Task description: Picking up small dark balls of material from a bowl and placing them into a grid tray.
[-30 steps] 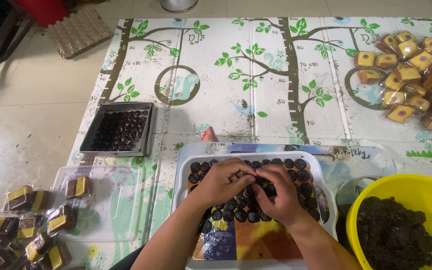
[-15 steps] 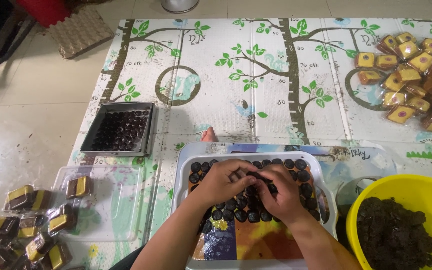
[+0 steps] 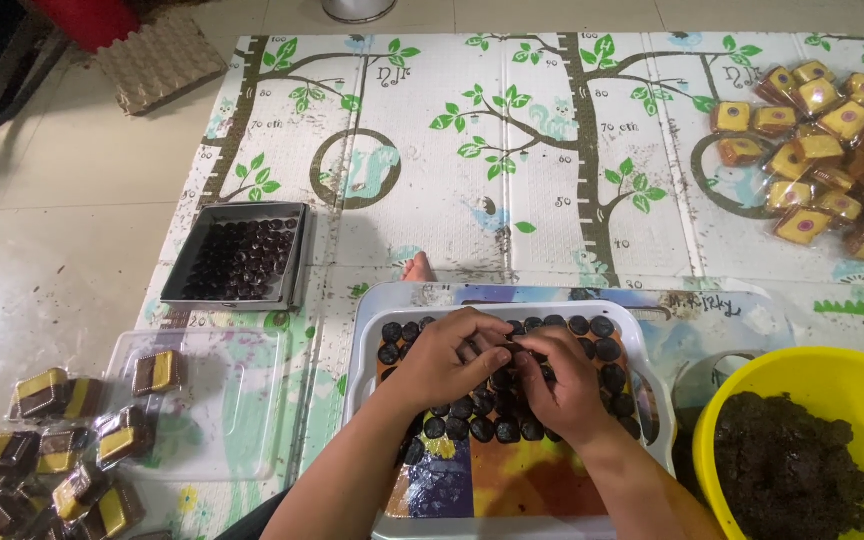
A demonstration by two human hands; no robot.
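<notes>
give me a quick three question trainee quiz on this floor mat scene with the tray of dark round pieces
1. True or false: both the left hand and the right hand rest over the dark round pieces on the white rectangular plastic tray.
2. What holds the dark crumbly mix at lower right? A) yellow round plastic bowl B) square dark metal pan C) clear plastic lid
3. Fill in: the pile of yellow-topped wrapped cakes at upper right lies on the ____ printed with trees.

Key: 1 true; 2 A; 3 foam mat
</notes>
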